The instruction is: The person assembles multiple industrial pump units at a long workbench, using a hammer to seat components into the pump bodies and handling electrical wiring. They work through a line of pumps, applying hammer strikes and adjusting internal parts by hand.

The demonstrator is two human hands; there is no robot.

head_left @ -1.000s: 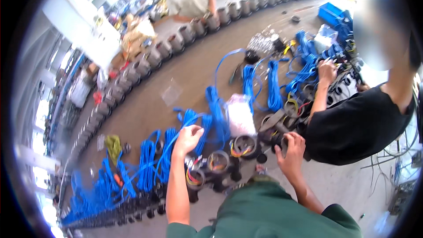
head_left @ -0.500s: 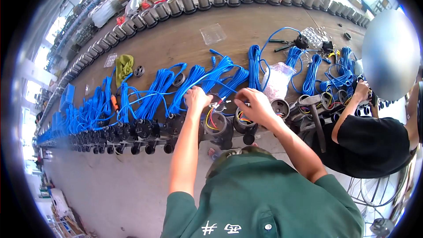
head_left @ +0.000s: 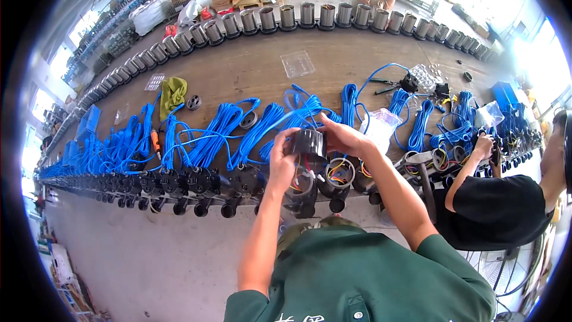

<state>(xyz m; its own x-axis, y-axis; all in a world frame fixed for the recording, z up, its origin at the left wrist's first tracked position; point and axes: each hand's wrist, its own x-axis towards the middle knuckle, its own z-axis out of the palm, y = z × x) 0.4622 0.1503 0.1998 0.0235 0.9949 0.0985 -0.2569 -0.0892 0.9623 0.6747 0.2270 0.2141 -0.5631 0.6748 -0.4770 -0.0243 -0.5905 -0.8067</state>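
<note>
Both hands, left (head_left: pixel 282 158) and right (head_left: pixel 341 138), grip a black cap (head_left: pixel 308 141) above the bench's (head_left: pixel 250 71) near edge, seemingly to turn it for inspection

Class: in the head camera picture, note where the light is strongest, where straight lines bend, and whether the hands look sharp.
Head view: daylight blows out the upper right corner, washing out detail; the long workbench edge bows into an arc toward the rim, with black corners around the picture; left hand and right hand on the black cylindrical part are fairly sharp.

We see a dark, ribbed cylindrical pump housing (head_left: pixel 308 141) (coloured wires hang beneath it) held upright between both hands above the tabletop's (head_left: pixel 250 68) front edge.
</note>
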